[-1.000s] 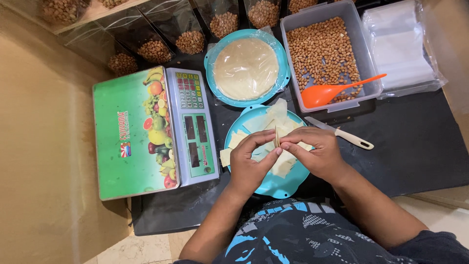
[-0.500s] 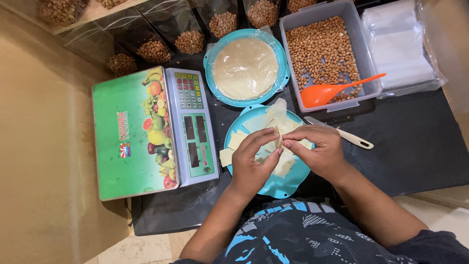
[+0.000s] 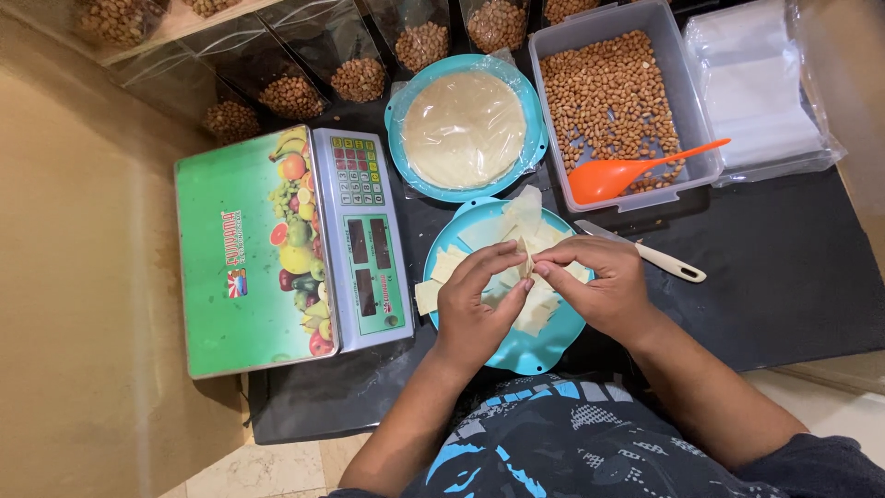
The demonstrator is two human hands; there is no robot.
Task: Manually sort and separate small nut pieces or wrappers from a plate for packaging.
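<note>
The left hand (image 3: 475, 309) and right hand (image 3: 599, 286) both pinch one thin pale pastry strip (image 3: 526, 267) between their fingertips, just above the blue plate (image 3: 530, 346). It looks light, soft and easy to tear, so the edges seem the best grip. More flat strips lie under the hands.

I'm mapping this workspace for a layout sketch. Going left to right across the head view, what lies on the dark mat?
Weighing scale → blue plate of wrapper pieces under both hands → grey tub of peanuts → stack of clear bags.
</note>
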